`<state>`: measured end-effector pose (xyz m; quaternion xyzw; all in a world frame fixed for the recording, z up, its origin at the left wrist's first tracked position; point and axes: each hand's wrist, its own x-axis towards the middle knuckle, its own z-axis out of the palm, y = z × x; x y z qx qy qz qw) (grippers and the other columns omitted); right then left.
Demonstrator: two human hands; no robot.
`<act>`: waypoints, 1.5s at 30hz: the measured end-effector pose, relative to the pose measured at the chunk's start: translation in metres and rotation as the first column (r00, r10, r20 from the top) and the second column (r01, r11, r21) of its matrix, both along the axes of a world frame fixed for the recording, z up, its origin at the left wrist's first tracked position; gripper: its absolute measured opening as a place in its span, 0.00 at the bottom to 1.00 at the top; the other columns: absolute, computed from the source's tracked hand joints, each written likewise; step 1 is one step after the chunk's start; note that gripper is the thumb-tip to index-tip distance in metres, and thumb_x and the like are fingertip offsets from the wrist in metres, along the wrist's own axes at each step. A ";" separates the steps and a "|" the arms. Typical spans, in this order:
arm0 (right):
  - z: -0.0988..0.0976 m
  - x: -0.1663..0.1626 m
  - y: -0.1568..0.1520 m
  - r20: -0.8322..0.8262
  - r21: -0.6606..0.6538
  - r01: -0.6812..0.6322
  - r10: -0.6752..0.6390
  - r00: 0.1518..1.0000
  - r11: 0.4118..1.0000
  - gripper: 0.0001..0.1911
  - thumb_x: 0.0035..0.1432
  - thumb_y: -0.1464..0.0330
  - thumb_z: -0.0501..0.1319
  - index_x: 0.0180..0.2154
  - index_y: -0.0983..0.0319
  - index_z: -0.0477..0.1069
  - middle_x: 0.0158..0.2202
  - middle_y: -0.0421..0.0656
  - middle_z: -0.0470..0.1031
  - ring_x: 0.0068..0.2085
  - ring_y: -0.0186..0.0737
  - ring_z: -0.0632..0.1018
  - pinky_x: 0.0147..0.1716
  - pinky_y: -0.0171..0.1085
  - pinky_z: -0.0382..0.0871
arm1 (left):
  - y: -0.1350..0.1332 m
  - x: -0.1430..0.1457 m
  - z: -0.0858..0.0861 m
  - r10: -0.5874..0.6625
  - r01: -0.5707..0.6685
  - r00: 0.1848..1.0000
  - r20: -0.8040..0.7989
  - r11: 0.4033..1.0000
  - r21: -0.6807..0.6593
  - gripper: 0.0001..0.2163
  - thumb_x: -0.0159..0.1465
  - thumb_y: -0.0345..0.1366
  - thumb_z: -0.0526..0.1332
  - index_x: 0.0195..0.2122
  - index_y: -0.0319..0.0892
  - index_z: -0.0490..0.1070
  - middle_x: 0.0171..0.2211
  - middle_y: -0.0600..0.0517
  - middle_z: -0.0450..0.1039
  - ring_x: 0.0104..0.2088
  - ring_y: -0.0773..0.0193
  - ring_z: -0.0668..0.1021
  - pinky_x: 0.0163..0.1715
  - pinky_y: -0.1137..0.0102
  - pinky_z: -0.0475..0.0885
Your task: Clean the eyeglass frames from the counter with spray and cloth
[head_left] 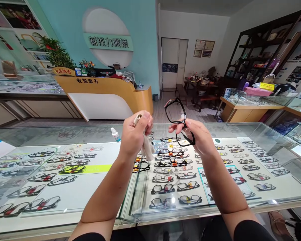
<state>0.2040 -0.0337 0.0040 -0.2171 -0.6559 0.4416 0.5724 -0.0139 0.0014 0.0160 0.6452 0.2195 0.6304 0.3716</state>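
In my right hand [200,135] is a pair of black-framed eyeglasses [176,110], gripped near the bridge and raised above the glass counter, tilted so one lens stands higher than the other. My left hand [135,132] is closed around a pale cleaning cloth [147,147], whose loose end hangs below the fist. A gap separates the cloth from the glasses. Just left of that hand, a small white spray bottle [115,135] with a blue label stands on the counter top.
Below my hands, the glass display case [90,204] holds many rows of eyeglasses [188,185]. Beyond it are a yellow-and-white cashier counter [97,100], a wooden bench [180,91] and another glass showcase [251,102]. A dark shelf [256,47] lines the right wall.
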 end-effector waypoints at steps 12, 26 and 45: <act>0.008 0.019 -0.005 0.193 -0.094 -0.226 0.240 0.951 0.970 0.24 0.79 0.55 0.60 0.35 0.60 0.85 0.35 0.43 0.86 0.39 0.42 0.83 0.47 0.40 0.74 | 0.001 -0.014 0.003 0.424 -0.159 0.876 -0.229 0.702 0.694 0.36 0.60 0.57 0.79 0.65 0.49 0.75 0.62 0.42 0.80 0.56 0.49 0.82 0.50 0.57 0.80; 0.017 0.025 -0.017 0.390 -0.040 -0.170 0.172 0.905 0.985 0.26 0.80 0.55 0.57 0.34 0.61 0.83 0.34 0.43 0.85 0.39 0.41 0.83 0.48 0.40 0.73 | -0.006 -0.020 0.010 0.473 -0.045 0.820 -0.322 0.614 0.788 0.32 0.63 0.56 0.77 0.66 0.51 0.76 0.56 0.45 0.85 0.50 0.52 0.85 0.50 0.58 0.78; 0.002 0.009 -0.013 0.034 0.637 0.625 -0.827 0.561 0.451 0.31 0.69 0.52 0.68 0.69 0.48 0.68 0.64 0.50 0.76 0.65 0.60 0.76 0.63 0.61 0.75 | -0.003 -0.008 -0.007 0.612 -0.585 0.783 0.112 0.662 0.469 0.28 0.59 0.53 0.81 0.59 0.54 0.81 0.51 0.49 0.81 0.43 0.56 0.80 0.41 0.58 0.76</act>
